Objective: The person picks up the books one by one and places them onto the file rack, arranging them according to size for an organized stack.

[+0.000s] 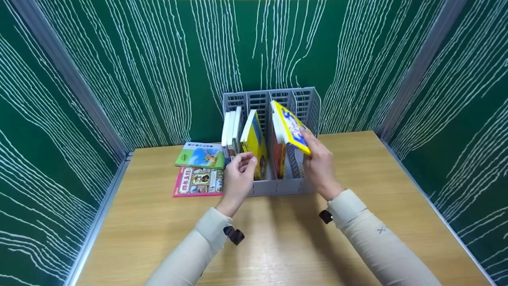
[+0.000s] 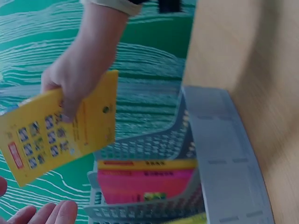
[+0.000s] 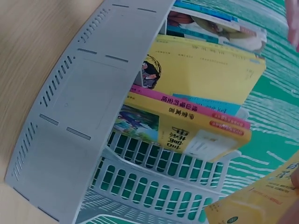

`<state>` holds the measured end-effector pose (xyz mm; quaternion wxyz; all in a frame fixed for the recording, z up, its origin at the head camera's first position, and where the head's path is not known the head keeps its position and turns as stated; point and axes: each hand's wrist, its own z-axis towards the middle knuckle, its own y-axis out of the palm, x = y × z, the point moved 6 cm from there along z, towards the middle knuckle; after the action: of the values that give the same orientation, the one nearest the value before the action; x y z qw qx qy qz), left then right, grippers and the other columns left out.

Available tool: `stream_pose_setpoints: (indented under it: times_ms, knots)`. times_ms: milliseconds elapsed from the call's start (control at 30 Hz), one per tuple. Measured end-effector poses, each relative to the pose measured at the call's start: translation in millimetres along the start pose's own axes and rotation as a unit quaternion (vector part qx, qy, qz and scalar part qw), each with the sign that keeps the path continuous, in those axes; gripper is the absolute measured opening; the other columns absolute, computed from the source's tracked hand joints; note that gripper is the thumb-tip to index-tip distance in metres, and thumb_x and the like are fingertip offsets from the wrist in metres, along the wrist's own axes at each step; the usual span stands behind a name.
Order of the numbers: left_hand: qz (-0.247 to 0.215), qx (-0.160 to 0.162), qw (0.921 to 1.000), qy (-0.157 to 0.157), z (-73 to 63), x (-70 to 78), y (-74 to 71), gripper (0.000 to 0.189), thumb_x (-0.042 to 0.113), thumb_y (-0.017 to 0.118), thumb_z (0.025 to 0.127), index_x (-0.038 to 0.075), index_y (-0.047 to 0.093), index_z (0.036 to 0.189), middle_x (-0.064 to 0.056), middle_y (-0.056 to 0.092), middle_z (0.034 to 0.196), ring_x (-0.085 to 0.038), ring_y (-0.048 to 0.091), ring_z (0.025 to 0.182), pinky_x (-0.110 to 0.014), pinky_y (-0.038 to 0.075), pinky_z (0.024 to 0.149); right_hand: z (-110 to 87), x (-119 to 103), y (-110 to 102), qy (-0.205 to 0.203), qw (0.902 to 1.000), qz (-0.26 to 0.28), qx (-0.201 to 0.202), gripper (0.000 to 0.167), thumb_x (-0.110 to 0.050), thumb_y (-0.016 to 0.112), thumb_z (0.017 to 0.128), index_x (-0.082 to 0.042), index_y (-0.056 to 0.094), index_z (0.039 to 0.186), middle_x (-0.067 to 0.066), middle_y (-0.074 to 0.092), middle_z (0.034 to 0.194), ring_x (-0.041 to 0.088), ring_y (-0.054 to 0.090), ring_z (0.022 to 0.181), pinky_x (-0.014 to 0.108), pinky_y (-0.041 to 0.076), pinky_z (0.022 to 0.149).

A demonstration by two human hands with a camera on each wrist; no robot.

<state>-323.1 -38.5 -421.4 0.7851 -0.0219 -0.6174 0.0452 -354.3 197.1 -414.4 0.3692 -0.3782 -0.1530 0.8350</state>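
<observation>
My right hand (image 1: 320, 165) grips a yellow book (image 1: 291, 126), tilted above the right part of a grey slotted book rack (image 1: 265, 187). The left wrist view shows that book's yellow back cover (image 2: 88, 126), with the right hand (image 2: 77, 79) holding its upper edge. Loosely bent and holding nothing, my left hand (image 1: 240, 174) is in front of the rack near a standing yellow book (image 1: 258, 153). Beside it, the third compartment contains a pink book (image 3: 187, 105) and a yellow-spined book (image 3: 182, 130). Several white-edged books (image 1: 231, 131) stand in the leftmost compartment.
Left of the rack, a green and blue book (image 1: 200, 155) and a pink-edged book (image 1: 200, 182) lie flat on the wooden table (image 1: 158, 234). Green walls (image 1: 214, 47) with white streaks enclose the table behind and at both sides.
</observation>
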Motion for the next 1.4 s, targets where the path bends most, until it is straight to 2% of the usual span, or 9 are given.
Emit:
stream_pose_setpoints:
  times_ms: [233,400,533,733,833,967,1167,1300,1400]
  knots:
    - [0.062,-0.012,0.9975,0.032,0.7,-11.1,-6.1,0.031,0.016,0.061,0.111,-0.002,0.067,0.135,-0.022,0.072,0.133,-0.033,0.073,0.121,-0.044,0.061,0.108,9.8,22,1,0.053,0.9950,0.074,0.040,0.054,0.010,0.056,0.105,-0.008,0.060,0.155,0.022,0.063,0.152,0.048,0.066,0.134,0.059,0.050,0.119]
    - [0.119,-0.018,0.9915,0.051,4.5,-21.2,-8.1,0.029,0.018,0.061,0.111,0.001,0.069,0.133,-0.018,0.074,0.131,-0.030,0.074,0.120,-0.043,0.061,0.109,11.9,43,9,0.120,0.9827,0.135,0.043,0.056,0.012,0.050,0.104,-0.005,0.057,0.157,0.026,0.063,0.151,0.047,0.064,0.137,0.057,0.050,0.119]
    - [0.176,-0.029,0.9817,0.067,8.4,-32.9,-6.4,0.033,0.021,0.062,0.110,-0.001,0.069,0.134,-0.019,0.074,0.132,-0.032,0.073,0.122,-0.045,0.060,0.109,9.5,58,18,0.171,0.9710,0.161,0.046,0.049,0.009,0.049,0.106,-0.001,0.060,0.152,0.026,0.064,0.150,0.046,0.063,0.139,0.060,0.050,0.119]
    - [0.256,-0.028,0.9621,0.089,15.9,-55.0,-6.4,0.032,0.019,0.065,0.108,-0.003,0.071,0.130,-0.021,0.076,0.130,-0.037,0.073,0.123,-0.050,0.060,0.107,8.4,73,31,0.211,0.9610,0.172,0.048,0.041,0.002,0.050,0.109,0.004,0.061,0.148,0.029,0.060,0.141,0.047,0.058,0.142,0.061,0.048,0.120]
    - [0.298,-0.033,0.9496,0.092,17.3,-67.2,-7.2,0.032,0.019,0.066,0.108,-0.003,0.072,0.130,-0.021,0.075,0.131,-0.038,0.073,0.124,-0.049,0.061,0.107,5.9,79,38,0.235,0.9541,0.182,0.038,0.041,-0.001,0.049,0.111,0.003,0.058,0.151,0.027,0.056,0.142,0.046,0.054,0.145,0.061,0.047,0.122]
    - [0.357,-0.046,0.9282,0.094,18.4,-82.8,-8.1,0.035,0.021,0.067,0.108,-0.004,0.071,0.131,-0.023,0.075,0.132,-0.039,0.073,0.124,-0.048,0.060,0.108,2.4,85,47,0.260,0.9440,0.200,0.033,0.041,-0.007,0.050,0.114,0.005,0.055,0.152,0.028,0.056,0.150,0.045,0.053,0.148,0.058,0.046,0.124]
    - [0.424,-0.087,0.8977,0.080,20.6,-102.3,-7.6,0.039,0.023,0.068,0.107,-0.004,0.069,0.136,-0.024,0.073,0.135,-0.040,0.071,0.126,-0.050,0.059,0.109,-4.0,96,62,0.307,0.9283,0.209,0.015,0.043,-0.012,0.052,0.114,0.004,0.052,0.154,0.028,0.056,0.157,0.045,0.054,0.148,0.057,0.046,0.124]
    - [0.463,-0.103,0.8743,0.104,21.6,-107.3,-7.0,0.035,0.021,0.070,0.106,-0.005,0.072,0.129,-0.023,0.076,0.125,-0.039,0.075,0.116,-0.050,0.062,0.102,-8.9,101,72,0.339,0.9167,0.211,-0.018,0.047,-0.016,0.053,0.115,0.001,0.050,0.158,0.024,0.054,0.162,0.041,0.052,0.152,0.056,0.042,0.127]
    - [0.490,-0.105,0.8561,0.125,21.6,-109.2,-6.8,0.030,0.021,0.070,0.106,-0.004,0.075,0.123,-0.021,0.078,0.118,-0.038,0.077,0.108,-0.049,0.064,0.097,-11.3,103,76,0.346,0.9144,0.208,-0.035,0.048,-0.016,0.055,0.114,0.001,0.050,0.158,0.023,0.054,0.162,0.041,0.052,0.151,0.056,0.042,0.127]
